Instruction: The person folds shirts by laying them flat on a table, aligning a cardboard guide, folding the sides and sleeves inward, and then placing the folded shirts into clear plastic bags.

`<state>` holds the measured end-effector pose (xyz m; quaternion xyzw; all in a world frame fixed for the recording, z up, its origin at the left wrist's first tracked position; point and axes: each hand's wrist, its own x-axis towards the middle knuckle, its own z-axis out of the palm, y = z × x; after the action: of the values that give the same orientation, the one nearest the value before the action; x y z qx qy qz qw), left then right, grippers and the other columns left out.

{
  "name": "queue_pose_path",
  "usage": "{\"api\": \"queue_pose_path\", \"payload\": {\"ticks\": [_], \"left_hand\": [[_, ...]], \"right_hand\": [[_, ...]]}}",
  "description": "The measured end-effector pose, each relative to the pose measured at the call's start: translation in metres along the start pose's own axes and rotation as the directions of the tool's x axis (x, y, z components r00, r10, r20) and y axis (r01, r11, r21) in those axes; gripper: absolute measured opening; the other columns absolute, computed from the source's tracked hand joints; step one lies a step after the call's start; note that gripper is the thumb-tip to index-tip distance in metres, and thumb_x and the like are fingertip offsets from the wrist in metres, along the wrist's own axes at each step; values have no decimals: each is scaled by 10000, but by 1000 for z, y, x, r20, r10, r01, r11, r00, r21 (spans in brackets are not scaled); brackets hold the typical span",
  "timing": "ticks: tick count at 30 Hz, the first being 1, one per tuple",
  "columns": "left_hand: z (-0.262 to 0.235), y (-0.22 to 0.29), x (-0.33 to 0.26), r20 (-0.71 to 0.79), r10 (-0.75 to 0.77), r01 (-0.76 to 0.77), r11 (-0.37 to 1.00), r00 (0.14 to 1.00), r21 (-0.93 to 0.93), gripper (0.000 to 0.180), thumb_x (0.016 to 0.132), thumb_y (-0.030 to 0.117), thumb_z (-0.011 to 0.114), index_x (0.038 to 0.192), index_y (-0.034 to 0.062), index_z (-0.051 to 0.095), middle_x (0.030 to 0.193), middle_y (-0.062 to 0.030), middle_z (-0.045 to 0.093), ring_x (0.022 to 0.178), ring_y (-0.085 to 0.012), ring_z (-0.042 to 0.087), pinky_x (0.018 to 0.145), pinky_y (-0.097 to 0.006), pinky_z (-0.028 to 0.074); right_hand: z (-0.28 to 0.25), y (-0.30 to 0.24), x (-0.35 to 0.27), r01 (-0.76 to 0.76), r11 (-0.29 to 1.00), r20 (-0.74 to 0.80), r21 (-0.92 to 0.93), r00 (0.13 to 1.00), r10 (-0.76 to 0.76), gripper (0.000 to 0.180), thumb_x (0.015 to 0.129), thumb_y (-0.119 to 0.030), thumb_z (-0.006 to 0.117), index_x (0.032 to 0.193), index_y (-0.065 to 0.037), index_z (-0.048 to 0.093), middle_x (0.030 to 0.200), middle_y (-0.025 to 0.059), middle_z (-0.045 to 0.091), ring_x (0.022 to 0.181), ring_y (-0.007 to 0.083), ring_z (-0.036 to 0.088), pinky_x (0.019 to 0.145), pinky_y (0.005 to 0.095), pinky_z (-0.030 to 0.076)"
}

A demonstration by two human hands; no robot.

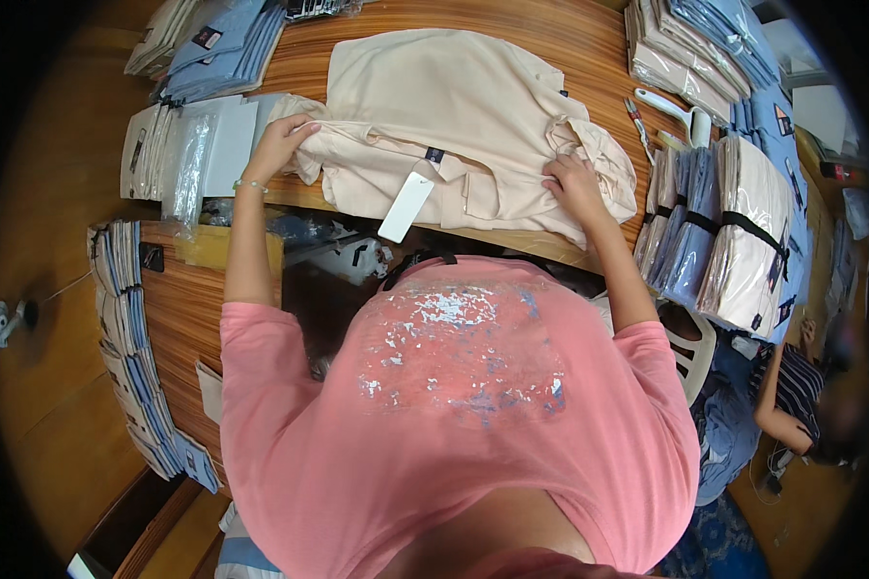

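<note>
In the head view, a cream shirt (434,82) lies spread across the middle of a wood-grained table (594,48), its lower part bunched along the near edge. A white tag (406,206) slants from beside the dark neck label (434,154) down to that edge (its near end seems to reach over it).

The left hand (282,143) is at the shirt's left end, fingers narrowed on a fold of cloth, apparently pinching it. The right hand (572,183) rests on the rumpled right part, fingers bent and slightly spread; whether it grips any cloth I cannot tell.

Bare wood shows beyond the shirt's far edge and as a narrow strip to its right. Past that strip lie red-handled snips (637,121) and a white-handled tool (674,108). Nearer on the right, banded bundles of folded shirts (743,232) crowd in, with a pale stack (681,48) farther off.

On the left, room is tighter: clear plastic sleeves (191,159) lie just beside the left forearm, and blue folded shirts (212,58) stand farther back. A lower side table (188,309) at near left carries a row of folded garments (130,338) along its outer edge. At far right, a co-worker in a striped top (792,386) is partly visible (blurred toward the rim).
</note>
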<state>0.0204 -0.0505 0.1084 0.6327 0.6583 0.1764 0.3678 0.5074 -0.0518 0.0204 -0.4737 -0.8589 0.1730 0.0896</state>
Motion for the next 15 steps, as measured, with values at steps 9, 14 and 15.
{"api": "queue_pose_path", "payload": {"ticks": [9,14,15], "left_hand": [[-49,91,2,97,195,-206,971,976,121,237,770,136,683,940,-27,664,950,-55,657,861,-126,580,810,-257,442],[-73,139,10,157,265,-305,887,951,347,188,758,125,679,769,-30,573,766,-41,521,748,-124,515,711,-248,421],[-84,146,6,88,412,-416,846,907,334,173,770,117,662,761,-28,568,788,-47,523,763,-121,513,711,-244,418]], "right_hand": [[-121,14,28,154,736,-482,659,838,257,134,893,-130,561,907,-14,495,800,31,496,768,143,473,712,266,401],[-215,-22,14,278,818,-640,504,756,138,254,884,-88,552,1115,-7,485,1070,65,500,1033,138,457,927,244,339],[-233,-32,6,252,828,-610,500,781,130,304,877,-72,549,1163,-4,473,1117,74,491,1071,143,448,950,246,326]]}}
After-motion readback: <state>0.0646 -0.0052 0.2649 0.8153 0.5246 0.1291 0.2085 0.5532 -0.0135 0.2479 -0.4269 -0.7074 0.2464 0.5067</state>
